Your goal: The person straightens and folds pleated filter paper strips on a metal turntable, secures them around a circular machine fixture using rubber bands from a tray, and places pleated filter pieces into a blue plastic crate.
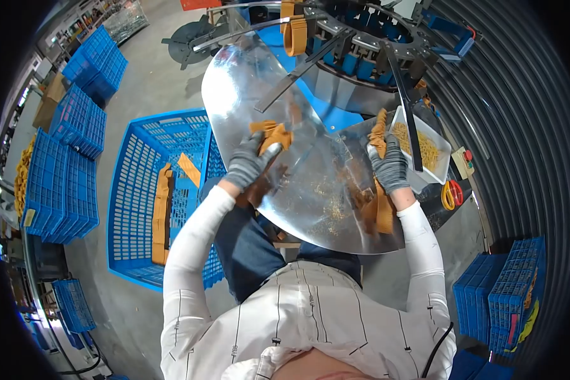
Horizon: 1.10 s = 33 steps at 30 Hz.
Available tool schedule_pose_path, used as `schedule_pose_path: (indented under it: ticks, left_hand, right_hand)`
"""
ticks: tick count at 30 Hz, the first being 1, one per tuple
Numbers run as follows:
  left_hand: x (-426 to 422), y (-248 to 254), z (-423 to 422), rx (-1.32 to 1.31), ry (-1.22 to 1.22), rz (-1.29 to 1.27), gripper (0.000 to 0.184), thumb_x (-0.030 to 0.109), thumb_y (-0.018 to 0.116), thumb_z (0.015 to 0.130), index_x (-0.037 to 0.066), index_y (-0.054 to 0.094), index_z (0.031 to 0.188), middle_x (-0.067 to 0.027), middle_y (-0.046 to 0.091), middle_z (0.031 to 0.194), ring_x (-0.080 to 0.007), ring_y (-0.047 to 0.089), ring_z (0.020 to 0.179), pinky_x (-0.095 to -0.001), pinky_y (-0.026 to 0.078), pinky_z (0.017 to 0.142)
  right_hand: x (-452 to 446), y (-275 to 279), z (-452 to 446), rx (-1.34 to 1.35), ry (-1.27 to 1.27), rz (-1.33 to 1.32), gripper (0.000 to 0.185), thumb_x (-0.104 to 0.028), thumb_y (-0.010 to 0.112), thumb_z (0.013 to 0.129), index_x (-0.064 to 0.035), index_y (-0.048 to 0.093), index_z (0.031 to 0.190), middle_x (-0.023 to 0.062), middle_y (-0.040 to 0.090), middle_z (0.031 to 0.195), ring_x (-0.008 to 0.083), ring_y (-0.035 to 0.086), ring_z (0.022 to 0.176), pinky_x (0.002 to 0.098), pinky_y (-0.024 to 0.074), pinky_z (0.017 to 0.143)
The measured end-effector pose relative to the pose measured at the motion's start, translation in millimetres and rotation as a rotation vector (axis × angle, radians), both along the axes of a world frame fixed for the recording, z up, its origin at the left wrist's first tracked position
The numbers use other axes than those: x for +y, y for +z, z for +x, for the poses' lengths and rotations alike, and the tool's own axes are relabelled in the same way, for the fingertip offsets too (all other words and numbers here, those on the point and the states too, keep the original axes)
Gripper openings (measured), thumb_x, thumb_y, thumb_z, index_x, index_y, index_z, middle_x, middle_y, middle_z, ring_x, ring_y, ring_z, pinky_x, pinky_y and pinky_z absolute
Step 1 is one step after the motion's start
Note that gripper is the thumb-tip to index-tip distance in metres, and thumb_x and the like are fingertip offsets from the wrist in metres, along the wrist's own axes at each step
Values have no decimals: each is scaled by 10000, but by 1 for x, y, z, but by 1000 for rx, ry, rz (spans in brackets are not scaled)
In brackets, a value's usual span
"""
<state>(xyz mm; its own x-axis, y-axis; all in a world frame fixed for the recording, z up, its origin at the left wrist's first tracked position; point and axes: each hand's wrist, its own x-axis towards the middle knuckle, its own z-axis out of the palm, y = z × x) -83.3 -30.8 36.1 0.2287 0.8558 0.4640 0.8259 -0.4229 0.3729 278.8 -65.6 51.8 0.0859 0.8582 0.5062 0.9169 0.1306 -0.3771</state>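
My left hand [250,163], in a grey glove, is closed around a crumpled orange-brown ribbed cloth piece [276,135] above the shiny metal work plate [310,190]. On the plate's right side, my gloved right hand [389,163] grips a twisted ribbed cloth piece [378,132] that sticks up past the fingers. Below my right wrist another ribbed cloth piece [384,212] lies at the plate's edge. A ribbed band [294,37] hangs from the round machine [361,47] beyond the plate.
Left of my legs stands a blue crate [121,209] with folded ribbed strips [163,215]. A white bin [442,149] of small yellowish pieces sits right, beside yellow and red rings [451,194]. Metal arms [301,73] reach over the plate. Stacked blue crates [60,183] stand far left.
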Motion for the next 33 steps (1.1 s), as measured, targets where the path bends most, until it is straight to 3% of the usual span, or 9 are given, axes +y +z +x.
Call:
schedule_pose_path:
  ticks: [3, 5, 7, 8, 13, 21, 26, 28, 33]
  left_hand:
    - [25, 60, 31, 424, -17, -71, 439, 343, 531, 839, 152, 449, 1227, -176, 550, 996, -314, 596, 772, -421, 482, 618]
    - [70, 33, 36, 433, -161, 158, 460, 407, 567, 800, 142, 490, 1168, -178, 532, 1056, -319, 572, 762, -424, 460, 601]
    - [88, -25, 46, 710, -102, 383, 514, 464, 575, 765, 156, 506, 1171, -167, 510, 1109, -294, 534, 765, -438, 423, 594]
    - [64, -16, 50, 678, -187, 243, 536, 483, 549, 776, 185, 493, 1218, -153, 475, 1199, -307, 515, 838, -470, 417, 656]
    - [14, -32, 61, 569, -265, -89, 571, 476, 408, 869, 280, 282, 1391, -81, 199, 1473, -499, 143, 1297, -638, 32, 1022]
    - [-6, -3, 39, 167, -312, 10, 612, 278, 558, 740, 133, 374, 1305, -140, 299, 1410, -379, 244, 1295, -566, 52, 1067]
    - [-58, -14, -21, -16, -68, 277, 430, 292, 462, 815, 177, 460, 1229, -112, 329, 1403, -296, 325, 1283, -547, 206, 1047]
    - [-72, -38, -82, 929, 800, 623, 232, 344, 460, 845, 162, 515, 978, -53, 453, 1021, -197, 448, 909, -380, 334, 758]
    - [-138, -215, -330, -58, 1126, -517, 280, 237, 397, 860, 108, 580, 1028, -100, 538, 1093, -256, 516, 997, -417, 377, 851]
  right_hand:
    - [20, 23, -22, 358, 159, 151, 484, -267, 626, 771, -24, 495, 1169, 223, 476, 1227, 365, 537, 1008, 421, 453, 859]
    - [30, 36, -29, -637, -85, 299, 458, -285, 587, 781, -44, 502, 1161, 217, 427, 1270, 352, 499, 1051, 444, 425, 874]
    - [50, 5, -53, -695, -62, 199, 440, -326, 550, 802, -62, 501, 1151, 201, 459, 1217, 332, 489, 1045, 469, 396, 877]
    - [55, -20, -71, -512, 12, -248, 418, -277, 488, 829, -101, 450, 1207, 170, 399, 1267, 397, 381, 1141, 590, 287, 912]
    - [8, -66, -119, -434, 49, -276, 575, -376, 485, 834, -118, 371, 1335, 185, 258, 1418, 436, 159, 1315, 671, 120, 959]
    - [-9, -54, -111, -217, 420, -123, 562, -234, 532, 769, -35, 421, 1284, 222, 370, 1346, 412, 284, 1270, 485, 195, 1063]
    - [14, -37, -113, 54, 487, 66, 277, -86, 586, 738, -37, 477, 988, 167, 502, 1160, 293, 477, 1063, 376, 352, 941]
    - [-3, -6, -124, -346, 409, 123, 384, -175, 593, 828, -45, 480, 1172, 144, 496, 1222, 305, 462, 1108, 394, 340, 956]
    - [-83, -10, -174, 64, 623, -78, 392, -200, 512, 908, -9, 419, 1237, 143, 481, 1229, 273, 484, 1104, 368, 367, 955]
